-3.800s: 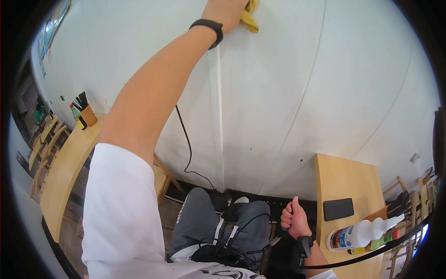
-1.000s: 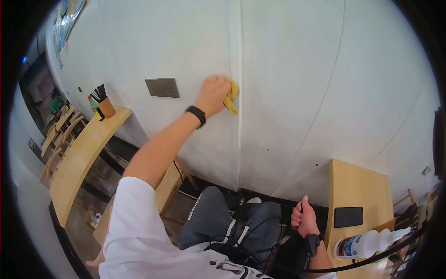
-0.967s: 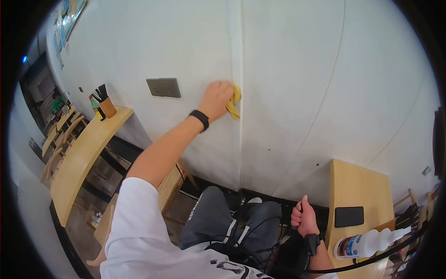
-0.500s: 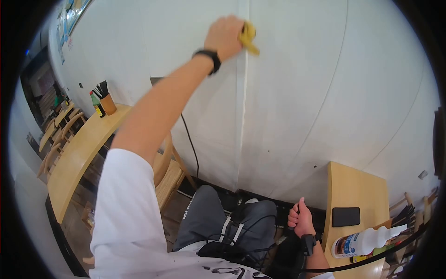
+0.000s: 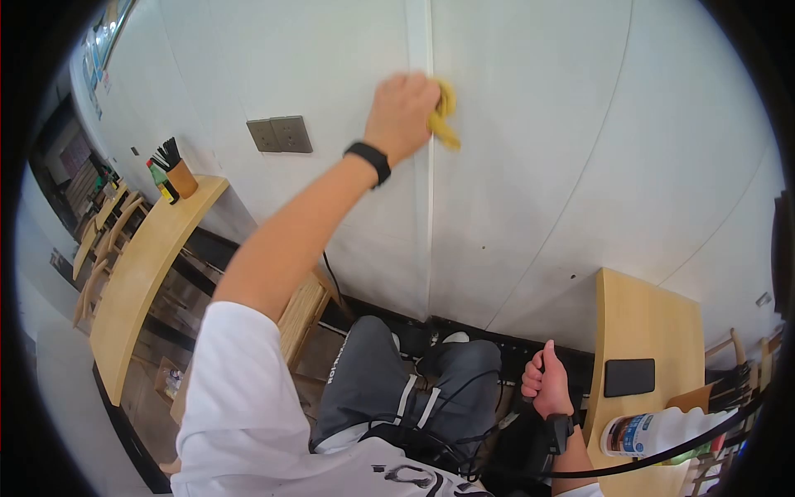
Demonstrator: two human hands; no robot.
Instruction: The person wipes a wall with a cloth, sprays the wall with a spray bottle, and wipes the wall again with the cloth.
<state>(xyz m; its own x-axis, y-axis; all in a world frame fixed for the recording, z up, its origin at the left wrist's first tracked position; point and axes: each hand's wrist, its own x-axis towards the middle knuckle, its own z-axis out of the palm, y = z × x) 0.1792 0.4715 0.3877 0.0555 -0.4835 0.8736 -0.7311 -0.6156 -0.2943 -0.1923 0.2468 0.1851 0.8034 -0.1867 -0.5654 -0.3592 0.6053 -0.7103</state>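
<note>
My left hand [image 5: 402,116] presses a yellow cloth [image 5: 445,116] against the white wall, right at the vertical seam strip [image 5: 430,207]. Its fingers are wrapped round the cloth, part of which hangs out to the right. Low on the right, my right hand [image 5: 546,381] is closed with the thumb up, in front of the wall's base. Whatever its curled fingers may hold is hidden; a dark shape lies just below them. Beside that hand stands a wooden table [image 5: 646,306] carrying a black phone [image 5: 629,378] and a white spray bottle [image 5: 650,434].
A double wall socket [image 5: 279,134] sits left of my left forearm. Another wooden table [image 5: 149,265] holds a chopstick holder [image 5: 181,178] and a green bottle [image 5: 162,180]. A wooden chair [image 5: 302,319] is by my legs. A black cable [image 5: 662,454] crosses the lower right.
My left hand has moved down the seam with the cloth, uncovering the wall socket. The view has shifted slightly. My right hand stays closed beside the table.
</note>
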